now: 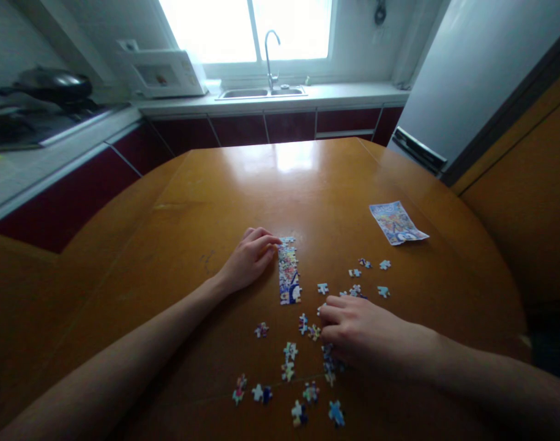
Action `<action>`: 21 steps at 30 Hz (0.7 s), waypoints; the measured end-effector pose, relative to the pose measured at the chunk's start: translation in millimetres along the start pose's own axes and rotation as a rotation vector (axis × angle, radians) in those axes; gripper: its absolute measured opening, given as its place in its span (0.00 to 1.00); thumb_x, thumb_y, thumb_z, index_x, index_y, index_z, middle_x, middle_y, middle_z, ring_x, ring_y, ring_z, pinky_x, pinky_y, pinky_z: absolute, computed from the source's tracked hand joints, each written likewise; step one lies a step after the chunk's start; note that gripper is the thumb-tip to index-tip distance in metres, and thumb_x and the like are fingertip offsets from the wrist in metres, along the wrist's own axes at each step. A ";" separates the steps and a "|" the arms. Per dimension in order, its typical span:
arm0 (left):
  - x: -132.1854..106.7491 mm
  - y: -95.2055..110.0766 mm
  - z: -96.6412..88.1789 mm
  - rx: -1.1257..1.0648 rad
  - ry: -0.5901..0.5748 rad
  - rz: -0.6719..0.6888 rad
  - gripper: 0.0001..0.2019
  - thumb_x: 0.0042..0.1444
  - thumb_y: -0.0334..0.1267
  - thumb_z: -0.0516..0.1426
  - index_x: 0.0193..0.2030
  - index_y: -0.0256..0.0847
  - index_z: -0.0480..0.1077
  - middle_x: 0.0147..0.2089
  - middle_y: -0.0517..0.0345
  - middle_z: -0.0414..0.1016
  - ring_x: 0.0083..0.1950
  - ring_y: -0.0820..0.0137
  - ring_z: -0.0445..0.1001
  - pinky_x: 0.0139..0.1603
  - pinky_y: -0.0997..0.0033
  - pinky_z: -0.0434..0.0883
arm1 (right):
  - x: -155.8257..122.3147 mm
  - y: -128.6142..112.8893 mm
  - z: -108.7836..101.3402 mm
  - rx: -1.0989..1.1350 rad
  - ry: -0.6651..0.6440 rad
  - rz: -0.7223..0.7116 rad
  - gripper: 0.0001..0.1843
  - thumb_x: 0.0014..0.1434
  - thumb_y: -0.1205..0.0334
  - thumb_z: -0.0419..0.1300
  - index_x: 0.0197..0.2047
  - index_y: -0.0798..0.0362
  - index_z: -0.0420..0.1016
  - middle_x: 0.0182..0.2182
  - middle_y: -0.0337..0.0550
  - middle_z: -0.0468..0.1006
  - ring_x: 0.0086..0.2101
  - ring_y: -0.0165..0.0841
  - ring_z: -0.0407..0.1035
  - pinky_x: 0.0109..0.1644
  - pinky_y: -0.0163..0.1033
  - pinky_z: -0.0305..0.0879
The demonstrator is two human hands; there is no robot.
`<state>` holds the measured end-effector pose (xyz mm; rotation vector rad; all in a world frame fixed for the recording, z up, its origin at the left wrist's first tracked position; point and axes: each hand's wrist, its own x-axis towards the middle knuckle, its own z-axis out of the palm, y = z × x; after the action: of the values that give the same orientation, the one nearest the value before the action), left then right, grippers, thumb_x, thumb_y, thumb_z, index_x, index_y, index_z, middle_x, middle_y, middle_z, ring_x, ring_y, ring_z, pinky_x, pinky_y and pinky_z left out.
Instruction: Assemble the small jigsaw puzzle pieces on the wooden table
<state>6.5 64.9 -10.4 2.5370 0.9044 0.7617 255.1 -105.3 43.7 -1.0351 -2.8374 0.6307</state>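
Observation:
A narrow strip of joined puzzle pieces [289, 272] lies on the round wooden table [197, 202]. My left hand [249, 260] rests beside the strip's top left, fingers curled, their tips touching the strip's upper edge. My right hand [357, 327] lies palm down to the strip's lower right, over a scatter of loose puzzle pieces [289, 355], its fingers bent and pressed together at a piece near the fingertips. Whether it holds a piece is hidden. More loose pieces [366, 275] lie just beyond that hand.
A printed puzzle picture sheet [398, 222] lies at the table's far right. Behind the table runs a counter with a sink and tap [268, 79], a microwave [163, 73] and a black wok [54, 86] on the stove. A grey fridge [467, 79] stands to the right.

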 end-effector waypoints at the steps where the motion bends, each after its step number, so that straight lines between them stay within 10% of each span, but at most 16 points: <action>1: 0.0 -0.1 0.1 0.002 0.001 0.000 0.10 0.67 0.36 0.52 0.46 0.42 0.75 0.44 0.52 0.73 0.49 0.61 0.67 0.54 0.56 0.69 | 0.0 -1.0 -0.2 0.003 -0.001 0.000 0.07 0.67 0.65 0.58 0.36 0.53 0.75 0.38 0.46 0.76 0.39 0.35 0.66 0.43 0.41 0.61; 12: -0.4 0.3 -0.5 0.000 0.011 0.004 0.10 0.67 0.34 0.53 0.49 0.42 0.74 0.45 0.52 0.74 0.49 0.62 0.67 0.54 0.56 0.69 | -6.0 9.1 -9.6 0.417 0.009 -0.040 0.06 0.63 0.71 0.59 0.34 0.53 0.71 0.34 0.40 0.76 0.36 0.29 0.68 0.41 0.34 0.63; 21: -0.6 4.7 -0.6 -0.020 0.003 0.061 0.09 0.67 0.35 0.54 0.44 0.44 0.77 0.45 0.54 0.78 0.48 0.62 0.67 0.52 0.57 0.70 | -1.0 37.2 -19.4 0.715 0.440 0.255 0.06 0.60 0.62 0.65 0.35 0.55 0.76 0.30 0.39 0.77 0.29 0.27 0.67 0.33 0.35 0.65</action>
<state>8.0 61.2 -7.9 2.5569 0.8194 0.7888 282.0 -73.3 46.8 -1.1892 -1.8845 1.1485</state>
